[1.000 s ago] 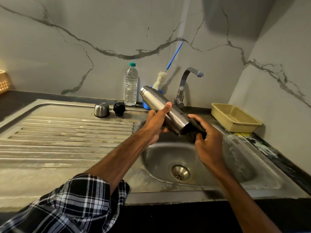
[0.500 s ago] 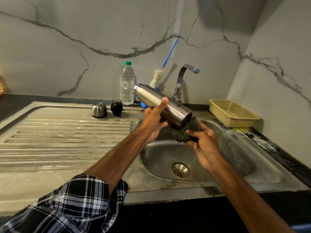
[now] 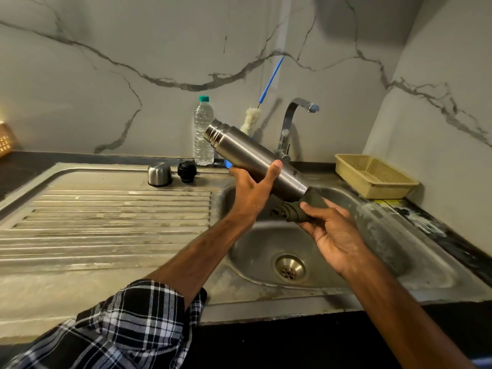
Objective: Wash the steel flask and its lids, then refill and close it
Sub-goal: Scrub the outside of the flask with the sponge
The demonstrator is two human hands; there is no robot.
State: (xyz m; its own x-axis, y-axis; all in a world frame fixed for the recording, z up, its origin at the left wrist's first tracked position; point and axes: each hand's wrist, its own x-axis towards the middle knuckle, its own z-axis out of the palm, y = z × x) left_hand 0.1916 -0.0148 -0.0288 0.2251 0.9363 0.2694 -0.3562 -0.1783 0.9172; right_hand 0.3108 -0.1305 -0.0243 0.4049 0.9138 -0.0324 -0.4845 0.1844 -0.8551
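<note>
Steel flask point(image 3: 239, 147), uncapped, was gripped by fingers of left hand point(image 3: 250, 193); right hand point(image 3: 335, 233) fingers held scrubber point(image 3: 300, 209) against its base. Cap point(image 3: 159, 174), stopper point(image 3: 187, 171), rinse, refill and closure apparently remained.

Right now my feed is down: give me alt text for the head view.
Over the sink, the left hand grips a tilted, uncapped steel flask while the right hand holds a dark cloth against its base. Its steel cap and black stopper stand on the draining board near a water bottle.
</note>
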